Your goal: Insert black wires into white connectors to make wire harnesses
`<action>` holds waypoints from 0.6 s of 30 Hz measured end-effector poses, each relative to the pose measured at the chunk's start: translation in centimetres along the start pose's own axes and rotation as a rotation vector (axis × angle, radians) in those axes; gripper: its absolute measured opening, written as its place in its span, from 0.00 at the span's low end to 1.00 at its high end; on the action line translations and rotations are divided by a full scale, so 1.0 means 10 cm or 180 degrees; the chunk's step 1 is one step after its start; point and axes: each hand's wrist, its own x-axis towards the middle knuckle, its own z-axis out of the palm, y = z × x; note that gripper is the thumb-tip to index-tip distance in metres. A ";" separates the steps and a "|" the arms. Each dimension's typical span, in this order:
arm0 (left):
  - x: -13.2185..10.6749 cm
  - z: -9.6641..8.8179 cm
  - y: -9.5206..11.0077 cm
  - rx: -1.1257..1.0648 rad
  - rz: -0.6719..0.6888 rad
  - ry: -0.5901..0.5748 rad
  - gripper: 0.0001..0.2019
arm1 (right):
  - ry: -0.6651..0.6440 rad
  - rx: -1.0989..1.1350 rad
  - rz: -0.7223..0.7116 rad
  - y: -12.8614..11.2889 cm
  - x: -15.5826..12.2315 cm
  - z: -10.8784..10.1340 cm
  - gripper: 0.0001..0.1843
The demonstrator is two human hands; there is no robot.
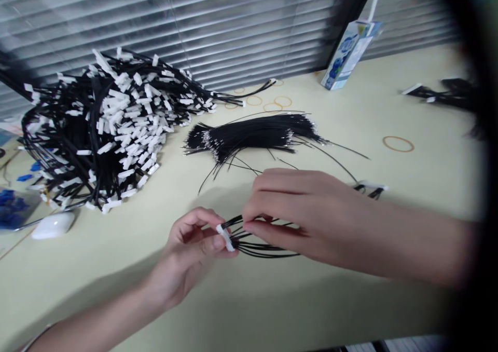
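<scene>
Pinching white connector (226, 237) in left hand (194, 243), right hand (295, 212) fingering black wires (264, 248)

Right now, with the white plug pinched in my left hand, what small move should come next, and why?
Probably ease the right hand a little toward the white plug, seating the wire it pinches. The left hand holds the plug steady, black wires fan out of it, and the right hand grips them just beside it.

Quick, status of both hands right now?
Left hand: closed, pinching the connector.
Right hand: closed, fingertips pinching the wires beside the connector.
</scene>
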 end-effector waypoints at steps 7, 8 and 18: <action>0.01 -0.01 0.00 0.0043 0.0036 0.0028 0.07 | -0.0038 -0.0019 0.0008 0.02 0.00 0.02 0.12; 0.01 -0.02 0.00 0.0052 0.0036 0.0037 0.07 | -0.0067 0.0006 0.0038 0.02 0.00 0.01 0.12; 0.00 -0.01 -0.02 0.0137 0.0045 0.0049 0.07 | -0.0272 -0.0096 -0.0069 0.00 0.00 0.10 0.11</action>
